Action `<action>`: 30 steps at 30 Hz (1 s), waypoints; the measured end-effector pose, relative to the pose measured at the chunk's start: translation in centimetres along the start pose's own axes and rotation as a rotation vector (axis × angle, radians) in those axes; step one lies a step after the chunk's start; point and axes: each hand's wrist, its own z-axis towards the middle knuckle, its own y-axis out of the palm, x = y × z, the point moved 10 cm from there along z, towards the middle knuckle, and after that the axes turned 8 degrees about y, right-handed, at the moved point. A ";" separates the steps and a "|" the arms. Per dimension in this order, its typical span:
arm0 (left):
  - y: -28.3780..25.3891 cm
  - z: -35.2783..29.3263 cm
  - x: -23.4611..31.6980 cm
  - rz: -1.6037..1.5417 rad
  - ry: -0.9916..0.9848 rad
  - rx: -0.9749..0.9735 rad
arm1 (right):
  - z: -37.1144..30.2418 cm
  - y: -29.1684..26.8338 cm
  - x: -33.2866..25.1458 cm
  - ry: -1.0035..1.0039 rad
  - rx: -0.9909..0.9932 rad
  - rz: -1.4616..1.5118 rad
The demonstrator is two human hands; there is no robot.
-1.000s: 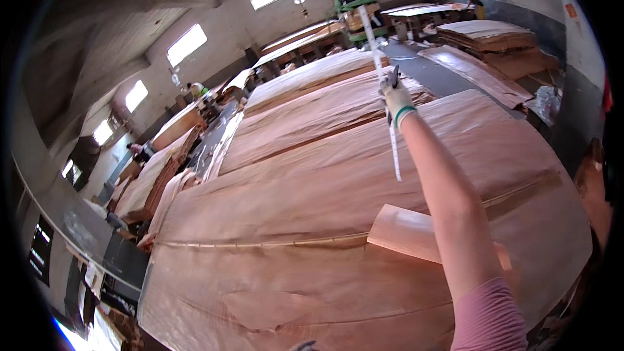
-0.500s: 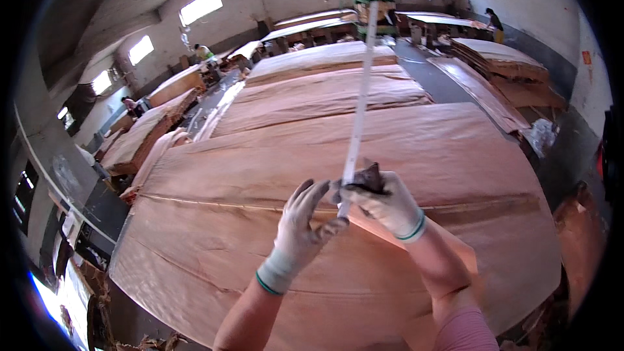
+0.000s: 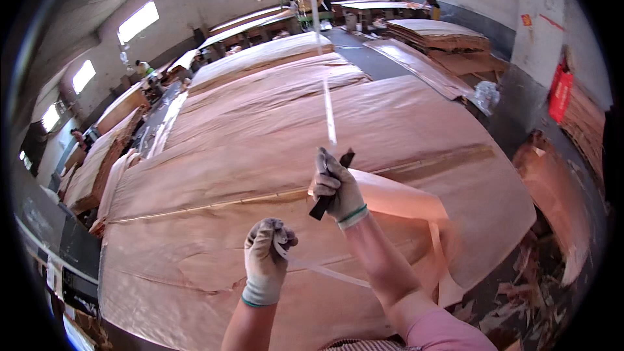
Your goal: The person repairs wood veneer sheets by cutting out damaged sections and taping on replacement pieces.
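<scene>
My left hand (image 3: 265,257), in a white work glove with greyed fingertips, is closed in a pinch on a strip of white tape (image 3: 325,273). The strip trails right, toward my right forearm. Higher up and to the right, my gloved right hand (image 3: 341,188) grips a dark, flat blade-like tool (image 3: 323,205) whose ends stick out on both sides of the fist. A longer white hanging tape (image 3: 328,101) comes down from above, its lower end just over my right fingers. Beneath both hands lies a broad reddish-brown wood veneer sheet (image 3: 188,260). A lighter veneer piece (image 3: 396,195) rests on it, partly lifted or curled.
A seam (image 3: 214,207) crosses the veneer. More veneer stacks (image 3: 260,58) stand beyond, with a pile (image 3: 107,156) at left and another (image 3: 442,42) at far right. Torn scraps (image 3: 520,292) litter the floor at lower right. A person (image 3: 429,3) stands far off.
The tape that ran down between my hands is now parted. My left hand has moved down and left with a strip, while the right moved left. The view has swung right.
</scene>
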 end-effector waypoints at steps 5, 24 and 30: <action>-2.7 -1.8 3.1 -0.011 -0.137 -0.107 | -1.5 -6.1 3.0 0.032 0.129 0.123; -16.2 -7.1 18.8 0.281 0.042 -0.078 | -15.5 -5.6 33.0 0.498 0.257 -1.187; -35.0 -10.2 23.3 0.286 0.069 0.330 | -20.3 -12.5 42.7 0.849 0.365 -0.897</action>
